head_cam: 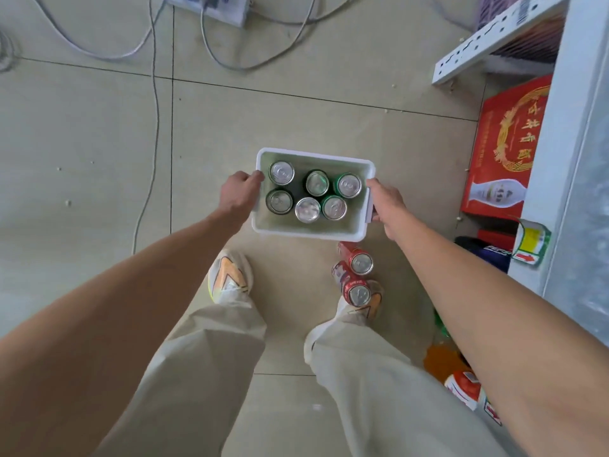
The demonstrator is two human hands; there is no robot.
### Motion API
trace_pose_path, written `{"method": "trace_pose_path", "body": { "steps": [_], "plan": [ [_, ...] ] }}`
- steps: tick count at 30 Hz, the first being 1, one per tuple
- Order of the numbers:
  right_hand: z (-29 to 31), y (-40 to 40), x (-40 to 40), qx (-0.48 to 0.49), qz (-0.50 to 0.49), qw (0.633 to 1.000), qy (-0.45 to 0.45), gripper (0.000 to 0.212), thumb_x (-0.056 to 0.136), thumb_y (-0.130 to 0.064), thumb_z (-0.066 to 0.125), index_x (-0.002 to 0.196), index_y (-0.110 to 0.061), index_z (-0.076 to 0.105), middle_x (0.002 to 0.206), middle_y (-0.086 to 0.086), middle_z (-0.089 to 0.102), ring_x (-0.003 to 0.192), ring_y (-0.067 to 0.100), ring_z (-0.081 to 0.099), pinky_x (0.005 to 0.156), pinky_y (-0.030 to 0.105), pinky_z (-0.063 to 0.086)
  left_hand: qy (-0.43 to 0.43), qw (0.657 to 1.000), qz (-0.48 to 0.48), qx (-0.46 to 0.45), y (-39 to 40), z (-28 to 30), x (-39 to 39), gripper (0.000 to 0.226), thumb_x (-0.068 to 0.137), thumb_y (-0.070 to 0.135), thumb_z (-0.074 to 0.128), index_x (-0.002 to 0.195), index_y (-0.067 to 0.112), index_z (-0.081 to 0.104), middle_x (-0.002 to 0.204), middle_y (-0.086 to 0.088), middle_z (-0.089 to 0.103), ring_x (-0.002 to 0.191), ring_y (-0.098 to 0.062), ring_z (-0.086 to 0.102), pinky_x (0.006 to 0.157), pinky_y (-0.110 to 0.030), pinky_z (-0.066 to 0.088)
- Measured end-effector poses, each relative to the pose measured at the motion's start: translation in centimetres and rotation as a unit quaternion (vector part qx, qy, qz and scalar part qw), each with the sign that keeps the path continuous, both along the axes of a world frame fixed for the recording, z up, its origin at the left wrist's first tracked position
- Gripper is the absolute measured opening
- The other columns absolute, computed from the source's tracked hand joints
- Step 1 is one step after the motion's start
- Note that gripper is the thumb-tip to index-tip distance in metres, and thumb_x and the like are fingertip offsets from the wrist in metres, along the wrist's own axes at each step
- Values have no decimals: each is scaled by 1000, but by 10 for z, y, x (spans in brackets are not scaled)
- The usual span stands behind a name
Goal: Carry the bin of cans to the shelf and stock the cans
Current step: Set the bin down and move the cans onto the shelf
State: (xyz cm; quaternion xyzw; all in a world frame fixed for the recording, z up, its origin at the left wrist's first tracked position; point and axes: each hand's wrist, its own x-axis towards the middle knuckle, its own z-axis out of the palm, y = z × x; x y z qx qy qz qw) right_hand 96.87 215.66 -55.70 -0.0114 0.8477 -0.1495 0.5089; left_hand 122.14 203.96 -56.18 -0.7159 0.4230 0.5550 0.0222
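Note:
A white plastic bin (pixel 313 234) is low over the tiled floor in front of my feet; I cannot tell whether it touches the floor. Several upright cans with silver tops stand inside it, among them a green can (pixel 348 185) and a dark can (pixel 279 201). My left hand (pixel 239 196) grips the bin's left rim. My right hand (pixel 387 206) grips its right rim. Two red cans (pixel 357 258) stand on the floor just behind the bin, by my right shoe. The white shelf (pixel 573 159) rises along the right edge.
A red gift box (pixel 507 150) stands under the shelf on the right. A white perforated shelf bracket (pixel 484 44) juts out at top right. Grey cables (pixel 155 103) and a power strip (pixel 214 8) lie on the floor at the top. Bottles and packets (pixel 464 387) sit at lower right.

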Motion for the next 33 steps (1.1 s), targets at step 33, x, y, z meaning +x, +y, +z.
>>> {"method": "trace_pose_path", "body": {
  "steps": [33],
  "plan": [
    [-8,-19,94,60,139,957,249,74,83,-29,76,143,-19,33,114,11,68,103,35,68,64,37,41,-222,750,-547,-298,6,9,-56,34,87,6,60,119,9,48,122,-10,49,107,-29,50,58,-35,47]
  ]
}}
